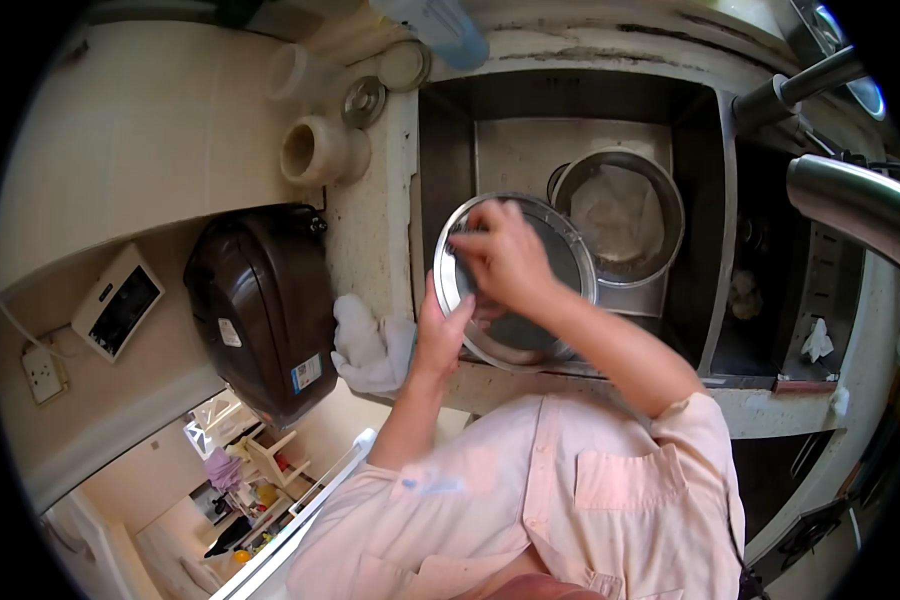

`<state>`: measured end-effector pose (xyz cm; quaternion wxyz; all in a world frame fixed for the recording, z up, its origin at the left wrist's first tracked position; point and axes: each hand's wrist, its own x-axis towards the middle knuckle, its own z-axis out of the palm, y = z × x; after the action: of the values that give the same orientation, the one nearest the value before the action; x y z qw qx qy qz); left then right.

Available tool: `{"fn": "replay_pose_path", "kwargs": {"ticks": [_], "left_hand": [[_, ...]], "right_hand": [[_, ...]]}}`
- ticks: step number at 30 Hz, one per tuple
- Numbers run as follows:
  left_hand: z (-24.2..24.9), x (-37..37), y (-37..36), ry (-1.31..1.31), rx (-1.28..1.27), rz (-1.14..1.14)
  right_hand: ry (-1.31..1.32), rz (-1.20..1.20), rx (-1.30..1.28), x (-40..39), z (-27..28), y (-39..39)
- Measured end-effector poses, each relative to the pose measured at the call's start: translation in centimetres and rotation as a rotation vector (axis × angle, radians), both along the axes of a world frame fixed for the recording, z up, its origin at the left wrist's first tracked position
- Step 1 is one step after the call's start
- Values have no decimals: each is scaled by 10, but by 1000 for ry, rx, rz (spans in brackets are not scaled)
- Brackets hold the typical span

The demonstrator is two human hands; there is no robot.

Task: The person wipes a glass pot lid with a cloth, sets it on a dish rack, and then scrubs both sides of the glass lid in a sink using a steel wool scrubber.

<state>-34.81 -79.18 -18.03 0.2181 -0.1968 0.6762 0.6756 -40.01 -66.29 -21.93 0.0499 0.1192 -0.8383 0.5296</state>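
A round metal pan or lid (530, 340) with a shiny rim is held over the front left of the steel sink (570, 135). My left hand (444, 335) grips its left rim, thumb on the near side. Over the inside of it is my right hand (505, 250), its fingers bent together near the left rim; whether they hold anything is too blurred to tell. Behind it to the right, a metal pot (675, 205) stands in the sink with a pale cloth-like piece (618, 210) and some water inside.
A faucet (850, 200) reaches in from the right over a second basin. Left of the sink are a ceramic jar (315, 152), a small metal lid (364, 101), a white cloth (370, 350) and a dark brown appliance (260, 310). A blue container (440, 35) stands at the back.
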Motion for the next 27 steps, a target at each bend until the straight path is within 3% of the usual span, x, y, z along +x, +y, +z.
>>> {"fn": "replay_pose_path", "kwargs": {"ticks": [3, 12, 19, 27], "left_hand": [[3, 2, -8, -79, 46, -14], [6, 64, -46, -214, 246, 106], [-8, 111, -58, -224, 290, 302], [-29, 123, -79, -311, 447, 306]], "right_hand": [[-63, -57, 131, -17, -17, 7], [-168, 174, 112, 17, 1, -5], [-11, 264, 196, 47, -1, -35], [-31, 255, 387, 72, -20, -46]]}}
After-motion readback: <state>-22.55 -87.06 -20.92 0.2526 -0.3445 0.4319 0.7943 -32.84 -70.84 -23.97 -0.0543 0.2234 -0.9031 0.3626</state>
